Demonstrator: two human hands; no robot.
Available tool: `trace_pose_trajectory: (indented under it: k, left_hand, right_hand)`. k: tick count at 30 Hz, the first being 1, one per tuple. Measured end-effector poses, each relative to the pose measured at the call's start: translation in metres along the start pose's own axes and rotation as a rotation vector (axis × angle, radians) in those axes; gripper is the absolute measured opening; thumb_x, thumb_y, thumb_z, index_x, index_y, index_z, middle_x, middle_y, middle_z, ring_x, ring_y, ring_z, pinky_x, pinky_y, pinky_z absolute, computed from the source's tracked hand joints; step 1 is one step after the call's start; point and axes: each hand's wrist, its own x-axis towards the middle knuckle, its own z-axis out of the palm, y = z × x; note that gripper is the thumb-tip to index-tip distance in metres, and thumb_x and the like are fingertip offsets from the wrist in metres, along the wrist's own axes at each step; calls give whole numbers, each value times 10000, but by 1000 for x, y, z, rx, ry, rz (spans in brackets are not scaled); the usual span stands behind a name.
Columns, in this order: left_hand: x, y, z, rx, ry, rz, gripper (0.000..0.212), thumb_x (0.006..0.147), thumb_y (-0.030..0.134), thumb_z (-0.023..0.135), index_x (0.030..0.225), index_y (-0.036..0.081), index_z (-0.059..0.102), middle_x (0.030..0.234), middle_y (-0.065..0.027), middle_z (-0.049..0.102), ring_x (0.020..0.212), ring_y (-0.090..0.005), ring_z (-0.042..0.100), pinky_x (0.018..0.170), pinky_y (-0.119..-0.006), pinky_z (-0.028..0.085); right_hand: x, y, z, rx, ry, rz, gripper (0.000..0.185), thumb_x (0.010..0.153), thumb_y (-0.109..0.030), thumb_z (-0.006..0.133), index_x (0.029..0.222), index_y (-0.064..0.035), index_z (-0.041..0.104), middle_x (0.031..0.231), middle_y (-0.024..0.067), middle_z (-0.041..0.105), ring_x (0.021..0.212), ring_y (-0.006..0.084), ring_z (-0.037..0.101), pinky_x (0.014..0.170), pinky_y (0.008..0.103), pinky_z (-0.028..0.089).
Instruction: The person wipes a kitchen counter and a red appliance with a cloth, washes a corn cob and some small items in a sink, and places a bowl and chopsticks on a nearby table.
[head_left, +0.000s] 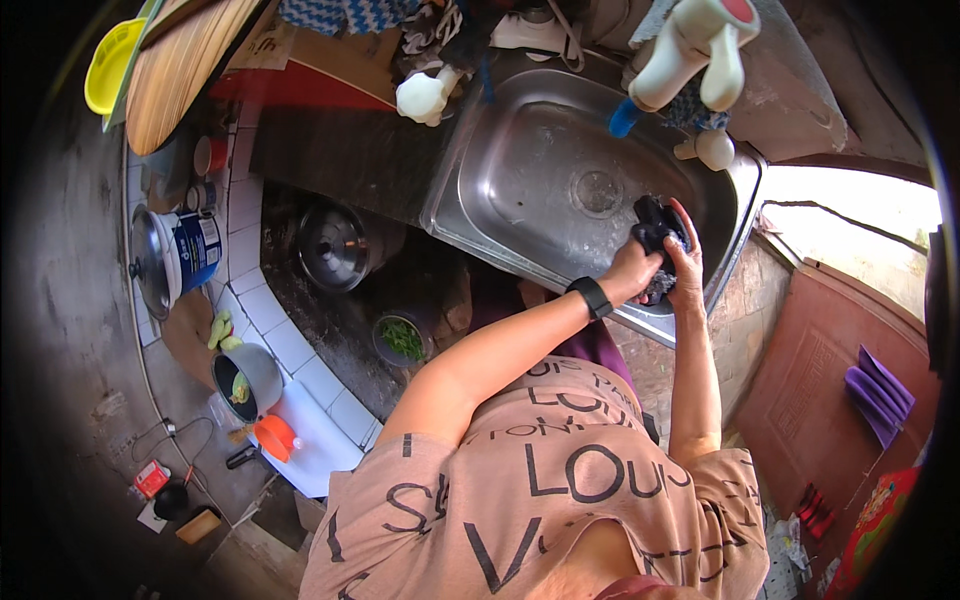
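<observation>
Both my hands are over the near right part of a stainless steel sink basin (510, 172). My left hand (634, 271), with a black wristband on its wrist, grips a bunched dark wet cloth (654, 231) in its closed fingers. From the right side, my right hand (685, 262) holds the same cloth, its fingers extended along it. Some whitish suds show on the cloth's lower part. The drain (598, 193) lies just left of the cloth. A white tap (686, 56) with a blue spout end reaches over the basin's far right.
White valve knobs (421, 99) stand at the sink's far side. Left of the sink are a lidded metal pot (330, 251) and a bowl of green leaves (403, 339). A tiled ledge (300, 352) bears a grey pot (259, 379), an orange bowl (274, 438) and a bucket (196, 251).
</observation>
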Motion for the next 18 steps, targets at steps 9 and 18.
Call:
trace_pose_trajectory:
  k: [9, 18]
  left_hand:
    - [6, 12, 13, 603, 113, 301, 215, 847, 160, 503, 940, -23, 568, 777, -256, 632, 740, -388, 632, 692, -479, 498]
    - [10, 10, 5, 845, 124, 284, 179, 837, 149, 517, 876, -21, 556, 717, -234, 638, 667, -387, 641, 606, -465, 506]
  right_hand:
    - [24, -24, 0, -373, 339, 132, 175, 837, -146, 647, 970, -37, 617, 861, 9, 595, 783, 87, 561, 703, 216, 442]
    - [26, -6, -21, -508, 180, 161, 248, 910, -236, 563, 1046, -39, 625, 962, 24, 613, 880, 91, 536, 787, 222, 423]
